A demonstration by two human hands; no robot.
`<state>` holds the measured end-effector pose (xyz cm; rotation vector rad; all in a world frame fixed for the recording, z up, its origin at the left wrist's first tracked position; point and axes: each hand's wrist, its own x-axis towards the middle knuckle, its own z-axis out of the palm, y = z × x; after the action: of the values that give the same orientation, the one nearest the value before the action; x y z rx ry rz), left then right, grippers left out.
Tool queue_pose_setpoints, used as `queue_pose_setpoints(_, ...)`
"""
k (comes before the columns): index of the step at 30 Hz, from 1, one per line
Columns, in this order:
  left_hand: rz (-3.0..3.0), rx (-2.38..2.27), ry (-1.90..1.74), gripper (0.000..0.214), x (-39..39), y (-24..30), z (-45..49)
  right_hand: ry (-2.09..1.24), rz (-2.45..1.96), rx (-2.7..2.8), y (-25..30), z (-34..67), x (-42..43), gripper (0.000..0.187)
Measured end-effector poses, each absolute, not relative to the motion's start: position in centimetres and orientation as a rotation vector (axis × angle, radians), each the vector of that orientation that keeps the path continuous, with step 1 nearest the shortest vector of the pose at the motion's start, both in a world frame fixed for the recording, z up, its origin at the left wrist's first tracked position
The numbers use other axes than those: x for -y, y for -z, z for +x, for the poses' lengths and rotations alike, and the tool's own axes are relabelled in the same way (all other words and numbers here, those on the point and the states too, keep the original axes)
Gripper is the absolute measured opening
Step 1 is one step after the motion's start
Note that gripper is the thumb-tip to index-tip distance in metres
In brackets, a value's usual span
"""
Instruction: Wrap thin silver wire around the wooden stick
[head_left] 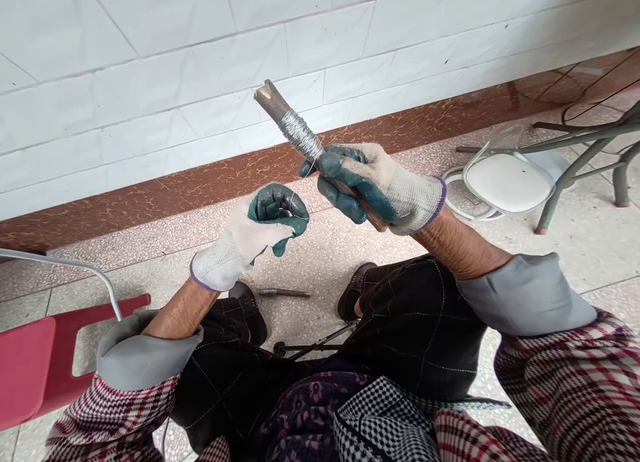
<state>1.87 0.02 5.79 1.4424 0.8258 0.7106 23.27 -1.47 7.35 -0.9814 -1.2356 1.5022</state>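
Both hands wear white knit gloves with dark green coated fingers. My right hand [357, 185] is wrapped round a wooden stick [275, 102], which tilts up to the left. Silvery thin wire [301, 134] is wound in a thick band round the stick, just beyond my right thumb. A loose strand runs from the band down to my left hand [275, 219]. There the fingers and thumb are pinched together on the wire, below and to the left of the stick. The stick's upper end looks rough and notched.
A second, shorter stick with wire on it [284, 293] lies on the speckled floor between my shoes. A red chair [50, 362] stands at left. On the right are a white round seat [510, 182] and grey metal legs [575, 175]. A tiled wall [200, 82] rises in front.
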Motion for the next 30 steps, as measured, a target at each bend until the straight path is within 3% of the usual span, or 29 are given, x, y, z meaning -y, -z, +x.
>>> queue_pose_setpoints(14,1.486,-1.052,-0.766,0.020,-0.2,-5.6,2.3,-1.473,-0.893,1.235,-7.6,22.9,2.0,0.023)
queue_pose_setpoints(24,1.511,-1.066,-0.629,0.006,0.4,-5.7,2.8,-1.638,-0.710,1.103,-7.6,23.6,1.4,0.027)
queue_pose_setpoints(30,1.457,-0.999,-0.752,0.042,0.1,-5.7,2.7,-1.585,-0.861,1.092,-7.3,23.3,1.5,0.026)
